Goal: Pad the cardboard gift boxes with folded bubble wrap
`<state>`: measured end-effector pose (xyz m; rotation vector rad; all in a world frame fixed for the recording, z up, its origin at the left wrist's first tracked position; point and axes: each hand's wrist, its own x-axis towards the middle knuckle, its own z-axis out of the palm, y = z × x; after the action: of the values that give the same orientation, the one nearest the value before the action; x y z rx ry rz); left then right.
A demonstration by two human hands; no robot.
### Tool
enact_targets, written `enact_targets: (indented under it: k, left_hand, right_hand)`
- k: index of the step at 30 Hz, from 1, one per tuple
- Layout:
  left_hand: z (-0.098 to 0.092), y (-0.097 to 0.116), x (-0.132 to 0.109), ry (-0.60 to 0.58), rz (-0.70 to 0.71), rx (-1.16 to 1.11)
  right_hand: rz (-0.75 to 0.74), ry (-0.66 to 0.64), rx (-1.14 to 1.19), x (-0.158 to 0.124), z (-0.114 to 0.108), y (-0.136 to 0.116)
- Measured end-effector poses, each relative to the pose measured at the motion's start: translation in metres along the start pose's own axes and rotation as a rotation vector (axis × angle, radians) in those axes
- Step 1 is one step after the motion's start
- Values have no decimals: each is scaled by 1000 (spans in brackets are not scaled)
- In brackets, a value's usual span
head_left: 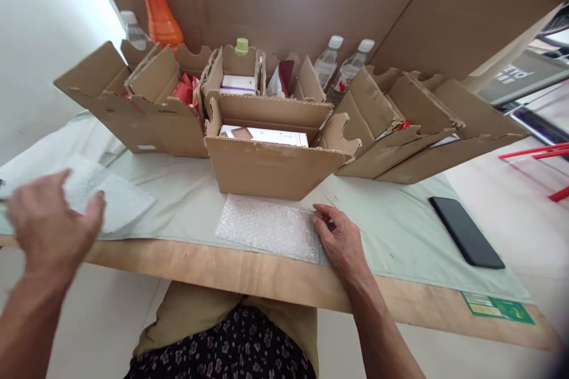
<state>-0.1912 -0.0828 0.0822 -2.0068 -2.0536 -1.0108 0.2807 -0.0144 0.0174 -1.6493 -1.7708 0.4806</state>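
Observation:
A flat piece of clear bubble wrap (267, 225) lies near the table's front edge, below the front cardboard box. My right hand (341, 241) is at its right end, fingers curled and the thumb and fingertips closed on the wrap's edge. At the left, my left hand (51, 222) hovers over the table with thumb and fingers apart, smeared by motion and holding nothing. Just beyond it lies a pile of translucent plastic sleeves (122, 195), partly hidden by the hand. The front cardboard box (275, 169) holds a white carton (271, 137).
Other open cardboard boxes (178, 136) stand behind and at both sides, with red packets and a white-purple carton inside. An orange bottle (160, 15) and several clear bottles stand at the back. A black phone (466, 234) and a green card (498, 308) lie at right.

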Motion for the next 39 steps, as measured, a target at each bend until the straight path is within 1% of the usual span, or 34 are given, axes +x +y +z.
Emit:
enact_targets:
  k: [1, 2, 4, 5, 6, 7, 9, 11, 13, 15, 17, 19, 21, 22, 23, 25, 27, 28, 30, 33, 35, 37, 39]
  left_hand:
    - [14, 20, -7, 87, 45, 79]
    - [30, 43, -14, 111, 147, 73]
    - [63, 90, -26, -72, 356, -51]
    - [77, 110, -31, -167, 419, -101]
    - [88, 126, -35, -224, 453, -142]
    - [96, 138, -38, -272, 481, -170]
    - [105, 148, -41, -336, 503, -191]
    - [105, 146, -43, -380, 512, -168]
    - [101, 139, -43, -397, 509, -130]
    - [96, 135, -41, -378, 499, -108]
    - [93, 133, -38, -339, 491, -102]
    - [92, 134, -35, -311, 495, -97]
    - [97, 136, -31, -311, 508, -101]
    - [101, 137, -29, -325, 519, -103]
    - [105, 137, -27, -345, 532, -105]
    - [114, 135, -21, -397, 565, -110]
    - [120, 131, -15, -460, 596, -126]
    - [122, 128, -12, -486, 607, -143]
    - [124, 122, -9, -520, 614, -182]
    - [125, 117, -10, -517, 594, -229]
    - [126, 116, -12, -503, 573, -250]
    - [127, 116, -13, -493, 557, -273]
    - [127, 115, -14, -486, 548, -297]
  right_hand:
    - [-15, -3, -6, 0, -2, -1]
    - [-29, -7, -16, 0, -3, -2]
    - [-51, -21, -45, -2, -8, -3]
    - [-57, -28, -64, -5, -10, -3]
    - [-60, -35, -83, -7, -12, -3]
    - [-59, -41, -102, -10, -14, -2]
    - [-52, -52, -134, -14, -15, -1]
    - [-48, -61, -159, -17, -15, 2]
    - [-53, -68, -179, -17, -14, 4]
    - [-62, -76, -197, -17, -16, 3]
    - [-88, -48, -233, -18, -21, -3]
    - [-176, 26, -277, -20, -24, -16]
    - [-330, 75, -283, -22, -21, -33]
    - [-412, 59, -272, -22, -17, -41]
    - [-476, 14, -262, -22, -12, -47]
    - [-541, -114, -274, -23, -1, -53]
    - [-523, -202, -287, -24, 5, -47]
    - [-492, -206, -275, -25, 4, -41]
    - [-411, -153, -230, -26, -2, -29]
    - [-253, -66, -185, -19, -11, -17]
    - [-156, -59, -159, -8, -9, -15]
    - [-107, -74, -129, 5, -1, -16]
    - [-103, -97, -94, 12, 6, -17]
